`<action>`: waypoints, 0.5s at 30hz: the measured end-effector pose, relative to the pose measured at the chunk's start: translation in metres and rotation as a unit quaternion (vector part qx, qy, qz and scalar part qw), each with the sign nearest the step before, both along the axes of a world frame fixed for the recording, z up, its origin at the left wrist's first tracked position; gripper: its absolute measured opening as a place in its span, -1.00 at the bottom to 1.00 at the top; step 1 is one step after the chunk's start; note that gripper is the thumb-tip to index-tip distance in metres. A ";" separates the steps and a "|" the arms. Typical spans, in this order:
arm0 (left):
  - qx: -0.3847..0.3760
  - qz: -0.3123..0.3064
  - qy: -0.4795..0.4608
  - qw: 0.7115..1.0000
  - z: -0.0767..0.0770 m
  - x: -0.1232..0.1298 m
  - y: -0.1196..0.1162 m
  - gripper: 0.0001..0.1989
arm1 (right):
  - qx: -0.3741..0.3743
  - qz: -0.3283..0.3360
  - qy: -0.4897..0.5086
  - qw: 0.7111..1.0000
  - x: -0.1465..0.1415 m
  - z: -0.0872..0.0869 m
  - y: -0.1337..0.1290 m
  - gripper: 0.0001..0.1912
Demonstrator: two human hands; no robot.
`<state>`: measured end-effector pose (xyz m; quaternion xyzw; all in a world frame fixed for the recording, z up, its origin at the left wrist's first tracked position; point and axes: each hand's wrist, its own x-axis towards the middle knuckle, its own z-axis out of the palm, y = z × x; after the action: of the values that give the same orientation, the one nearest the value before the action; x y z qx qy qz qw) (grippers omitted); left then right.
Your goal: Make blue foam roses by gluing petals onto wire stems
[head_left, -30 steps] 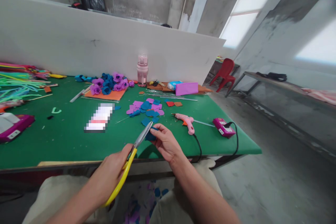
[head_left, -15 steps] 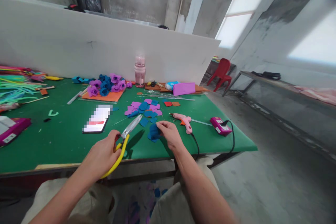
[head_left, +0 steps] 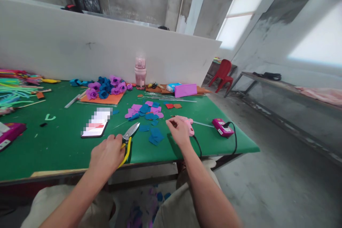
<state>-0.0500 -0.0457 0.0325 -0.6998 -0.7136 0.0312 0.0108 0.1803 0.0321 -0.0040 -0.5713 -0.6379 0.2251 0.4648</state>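
My left hand is closed round the yellow-handled scissors, whose blades point up and to the right above the green table. Just right of the blade tips lie loose pieces of blue crepe paper, apart from both hands. My right hand hovers beside them with its fingers bent and a gap between thumb and forefinger; nothing shows in it. Behind that hand, and partly hidden by it, is a pink glue gun. Farther back sits a pile of purple and blue paper petals.
A phone lies left of the scissors. Purple and blue paper flowers rest on orange sheets near a pink bottle. A magenta power box with a black cord stands at the right. Colourful stems fill the far left.
My right hand has let go of the blue paper, which now lies on the table, and moved right towards the glue gun. The scissors are tilted lower, their blades closer together.
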 end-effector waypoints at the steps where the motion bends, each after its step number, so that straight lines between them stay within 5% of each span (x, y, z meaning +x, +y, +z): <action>1: 0.002 0.002 0.001 1.000 -0.001 0.000 -0.001 -0.68 | -0.002 0.002 0.003 1.000 0.003 0.002 -0.001 -0.77; 8: 0.039 0.002 -0.026 0.999 -0.009 -0.006 -0.007 -0.63 | -0.001 0.076 -0.003 0.997 -0.002 -0.001 -0.004 -0.78; 15: 0.047 0.091 -0.077 0.992 0.016 -0.055 -0.026 -0.55 | 0.046 0.150 -0.090 0.983 -0.023 -0.006 -0.011 -0.85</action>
<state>-0.1048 -0.0719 0.0486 -0.6309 -0.7738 -0.0553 -0.0145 0.1570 0.0212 -0.0104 -0.4649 -0.7654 0.2100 0.3923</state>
